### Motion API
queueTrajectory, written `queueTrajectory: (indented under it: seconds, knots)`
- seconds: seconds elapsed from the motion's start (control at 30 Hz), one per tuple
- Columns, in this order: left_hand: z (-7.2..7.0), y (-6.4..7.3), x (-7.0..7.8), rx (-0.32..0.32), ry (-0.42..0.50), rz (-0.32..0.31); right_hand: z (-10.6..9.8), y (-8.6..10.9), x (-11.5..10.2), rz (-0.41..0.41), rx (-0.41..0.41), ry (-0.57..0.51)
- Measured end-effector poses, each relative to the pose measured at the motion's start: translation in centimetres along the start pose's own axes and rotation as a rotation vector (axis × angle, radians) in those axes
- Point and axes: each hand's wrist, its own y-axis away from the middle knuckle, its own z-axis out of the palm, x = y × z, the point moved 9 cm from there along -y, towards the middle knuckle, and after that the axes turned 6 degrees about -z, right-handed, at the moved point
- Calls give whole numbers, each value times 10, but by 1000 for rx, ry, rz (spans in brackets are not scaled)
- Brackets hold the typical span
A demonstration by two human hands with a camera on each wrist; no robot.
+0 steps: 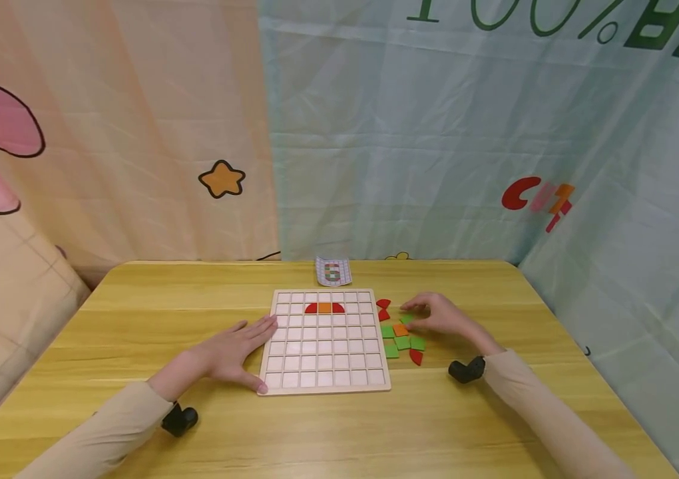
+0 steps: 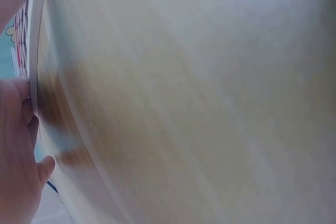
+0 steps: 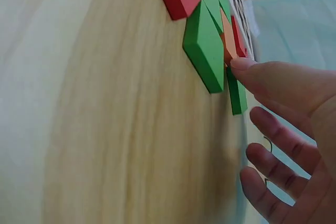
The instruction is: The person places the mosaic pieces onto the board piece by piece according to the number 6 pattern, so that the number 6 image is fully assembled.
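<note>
A wooden grid board (image 1: 324,391) with white squares lies on the table. Near its top, an orange square tile (image 1: 324,308) sits between two red quarter-round tiles. My left hand (image 1: 228,352) rests against the board's left edge, fingers stretched out and thumb at the lower corner. Right of the board my right hand (image 1: 441,316) hovers over loose tiles, fingers apart. Its thumb tip (image 3: 244,64) is right by a green tile (image 3: 236,92) and a loose orange tile (image 3: 228,40). Other green tiles (image 1: 391,350) and red tiles (image 1: 416,357) lie around them.
Behind the board lies a small card (image 1: 333,272) with a coloured pattern on a grid. The wooden table (image 1: 196,293) runs back to printed curtains (image 1: 375,166). A black wrist camera (image 1: 180,420) sits on the left wrist, another black wrist camera (image 1: 466,370) on the right.
</note>
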Motion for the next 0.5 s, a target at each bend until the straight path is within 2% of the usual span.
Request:
queueTrajectory:
  seconds: [0.27,0.5]
  knots:
    - [-1,0,1,-4,-4,-3,0,4,11,5,-41,-1]
    - [0,0,2,0,-5,1,-2,2,7,-31,-69,19]
